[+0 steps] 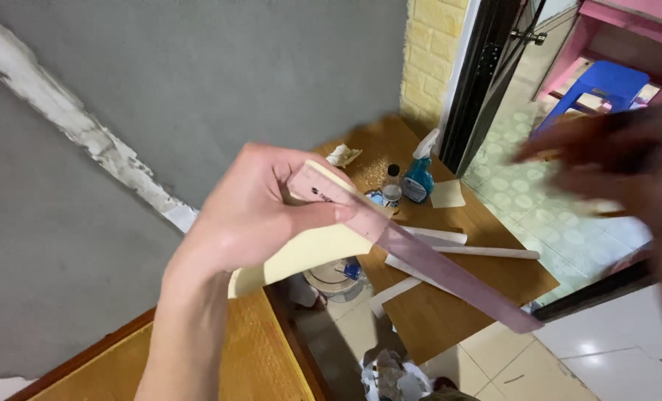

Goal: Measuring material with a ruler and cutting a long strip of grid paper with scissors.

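Note:
My left hand point(253, 212) is raised in front of me, fingers closed around a long pink translucent ruler point(427, 260) and a pale yellow sheet point(309, 252) held together. The ruler slants down to the right, past the sheet's edge. My right hand point(613, 160) is at the right edge, blurred by motion, fingers spread, apart from the ruler and holding nothing that I can make out.
Below is a wooden table point(450, 297) with a blue spray bottle point(419, 178), a small clear bottle point(393, 186), white strips point(479, 252) and a paper scrap. A second wooden surface point(264, 356) lies lower left. Grey wall behind; doorway and tiled floor at right.

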